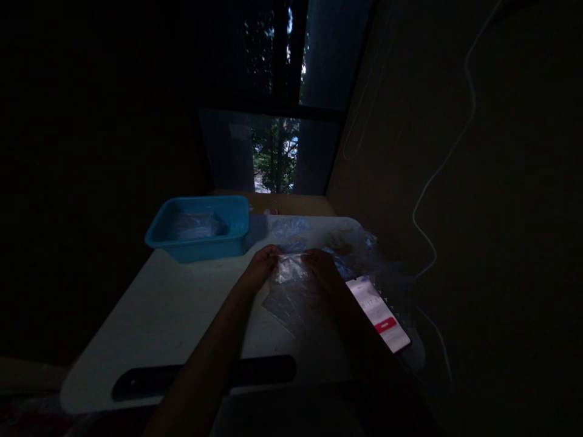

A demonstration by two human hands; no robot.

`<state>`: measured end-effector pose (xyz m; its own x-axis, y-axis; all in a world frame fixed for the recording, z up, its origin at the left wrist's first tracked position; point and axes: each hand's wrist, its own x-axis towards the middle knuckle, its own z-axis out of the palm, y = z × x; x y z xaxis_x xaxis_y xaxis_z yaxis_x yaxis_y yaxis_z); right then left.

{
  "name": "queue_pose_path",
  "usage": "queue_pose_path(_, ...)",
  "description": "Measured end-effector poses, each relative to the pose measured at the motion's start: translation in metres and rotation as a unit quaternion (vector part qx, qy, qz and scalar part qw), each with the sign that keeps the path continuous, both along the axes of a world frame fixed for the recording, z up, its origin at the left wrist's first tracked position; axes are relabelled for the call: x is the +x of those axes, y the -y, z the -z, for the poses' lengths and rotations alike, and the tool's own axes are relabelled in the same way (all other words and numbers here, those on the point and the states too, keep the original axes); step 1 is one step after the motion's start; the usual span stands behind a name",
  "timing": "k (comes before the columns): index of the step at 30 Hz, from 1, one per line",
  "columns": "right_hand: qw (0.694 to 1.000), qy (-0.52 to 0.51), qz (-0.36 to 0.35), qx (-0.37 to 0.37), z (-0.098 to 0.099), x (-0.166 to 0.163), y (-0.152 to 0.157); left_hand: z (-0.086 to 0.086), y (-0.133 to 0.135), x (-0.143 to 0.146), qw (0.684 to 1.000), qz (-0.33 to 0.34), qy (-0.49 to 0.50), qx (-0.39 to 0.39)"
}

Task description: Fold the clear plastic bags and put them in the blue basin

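Note:
Between my two hands a clear plastic bag (pixel 293 267) is stretched above the white table. My left hand (pixel 265 262) pinches its left edge. On the opposite edge my right hand (pixel 319 265) has its fingers closed, though the dim light hides their tips. More clear plastic bags (pixel 288 306) lie on the table just below and under the held one. Beyond my hands rests another crumpled clear bag (pixel 291 227). Whether anything is inside the held bag, I cannot tell.
A blue plastic basin (pixel 214 247) with clear plastic packets (pixel 197 225) inside stands at the table's back left. Loose plastic (pixel 348 243) is heaped at the back right. A lit phone (pixel 380 315) lies by my right forearm. A dark slot (pixel 268 367) runs along the table's (pixel 200 312) near edge.

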<state>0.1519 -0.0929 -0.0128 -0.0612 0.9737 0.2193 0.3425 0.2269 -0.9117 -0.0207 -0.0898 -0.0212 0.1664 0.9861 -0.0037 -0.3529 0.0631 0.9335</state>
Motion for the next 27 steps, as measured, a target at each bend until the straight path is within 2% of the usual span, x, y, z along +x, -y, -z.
queue_pose_path(4, 1.0, 0.01, -0.003, 0.005, -0.0001, -0.0002, -0.0009, -0.0034, 0.0005, 0.0021, 0.998, -0.012, 0.038, -0.051)
queue_pose_path(10, 1.0, 0.015, -0.009, 0.006, 0.0008, -0.0004, -0.0039, 0.0033, 0.0013, 0.0008, 0.992, 0.001, -0.122, 0.019)
queue_pose_path(12, 1.0, 0.013, -0.014, 0.007, 0.0009, -0.0008, -0.0033, 0.0038, 0.0016, -0.0003, 0.988, 0.001, -0.148, 0.04)
queue_pose_path(21, 1.0, 0.019, -0.018, 0.015, -0.0014, -0.0042, 0.001, 0.0005, 0.004, 0.0006, 0.987, 0.041, -0.145, 0.053)
queue_pose_path(27, 0.999, 0.011, -0.029, 0.006, -0.0004, -0.0082, 0.0012, -0.0021, 0.0057, 0.0015, 0.985, 0.039, -0.159, 0.056)
